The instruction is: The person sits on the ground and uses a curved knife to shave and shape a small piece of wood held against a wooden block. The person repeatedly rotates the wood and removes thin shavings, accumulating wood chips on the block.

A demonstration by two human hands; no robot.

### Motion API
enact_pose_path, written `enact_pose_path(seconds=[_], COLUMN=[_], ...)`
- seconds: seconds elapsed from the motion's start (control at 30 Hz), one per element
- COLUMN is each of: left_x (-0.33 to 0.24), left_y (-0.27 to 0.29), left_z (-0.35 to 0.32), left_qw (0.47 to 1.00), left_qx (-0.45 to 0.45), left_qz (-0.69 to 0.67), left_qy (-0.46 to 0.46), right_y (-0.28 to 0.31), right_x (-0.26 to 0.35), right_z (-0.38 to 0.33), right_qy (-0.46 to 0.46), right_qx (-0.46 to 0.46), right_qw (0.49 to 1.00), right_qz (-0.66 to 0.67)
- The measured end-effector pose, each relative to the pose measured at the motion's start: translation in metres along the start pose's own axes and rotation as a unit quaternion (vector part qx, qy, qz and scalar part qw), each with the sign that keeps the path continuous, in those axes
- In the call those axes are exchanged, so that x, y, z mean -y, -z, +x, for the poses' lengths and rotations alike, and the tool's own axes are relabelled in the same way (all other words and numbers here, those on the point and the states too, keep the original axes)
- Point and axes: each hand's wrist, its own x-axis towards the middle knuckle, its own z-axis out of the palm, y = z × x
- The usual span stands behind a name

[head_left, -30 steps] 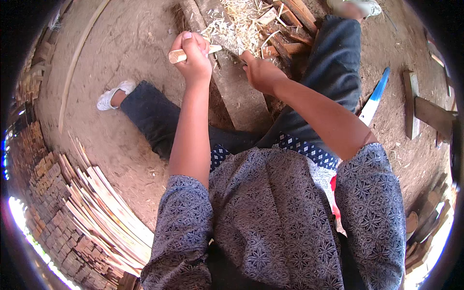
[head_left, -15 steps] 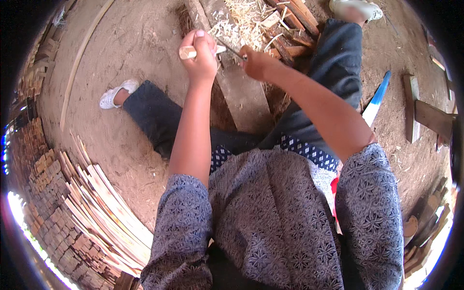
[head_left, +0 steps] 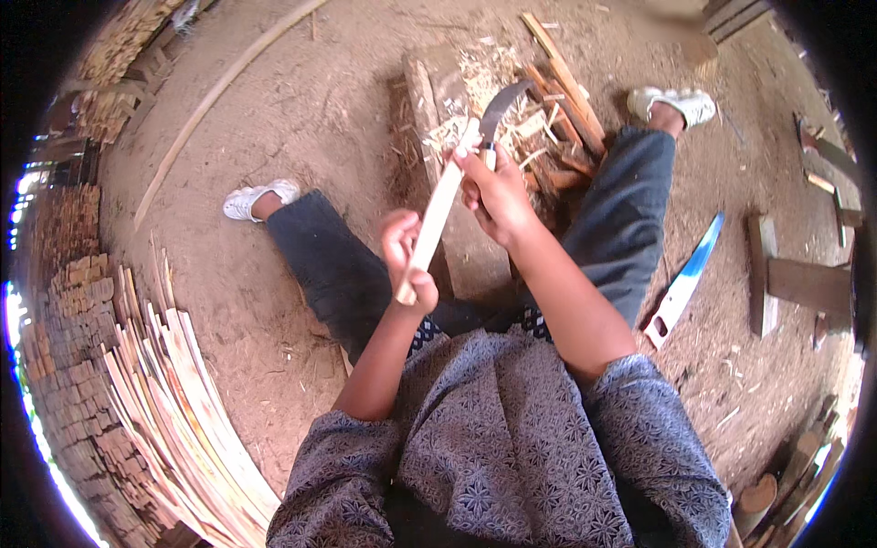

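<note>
My left hand [head_left: 398,248] is at the lower end of a pale whittled wooden stick [head_left: 440,212], its fingers curled along one side and the thumb on the other. The stick slants up and away to the right. My right hand [head_left: 504,197] grips the short handle of a curved knife [head_left: 501,111], the dark hooked blade pointing away and to the right. The right thumb touches the stick near its far end. Below both hands lies a thick wooden block [head_left: 475,254] between my legs.
Wood shavings [head_left: 484,73] and brown offcuts [head_left: 571,100] lie beyond the block. A handsaw [head_left: 683,290] rests on the ground to the right, near a wooden frame [head_left: 766,274]. Long pale strips [head_left: 183,384] and stacked wood pieces [head_left: 59,320] are at the left.
The stick has swung from across the block to a lengthwise slant. My left hand has come nearer my body, and the knife blade now points away from me. The view has shifted.
</note>
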Motion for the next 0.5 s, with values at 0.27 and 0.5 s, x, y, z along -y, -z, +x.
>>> enact_pose_path(seconds=[0.27,0.5], left_x=[-0.036,-0.154], left_y=[0.030,0.009], left_z=[0.056,0.135], left_qw=[0.979,0.997], left_qx=[0.061,0.069], left_qz=[0.153,0.008], left_qy=[0.120,-0.019], right_y=[-0.042,-0.051], right_x=[0.071,0.091], right_z=[-0.037,-0.063], right_qy=[0.034,0.102], right_qx=[0.116,0.145], right_qw=[0.992,0.970], right_qz=[-0.023,-0.168])
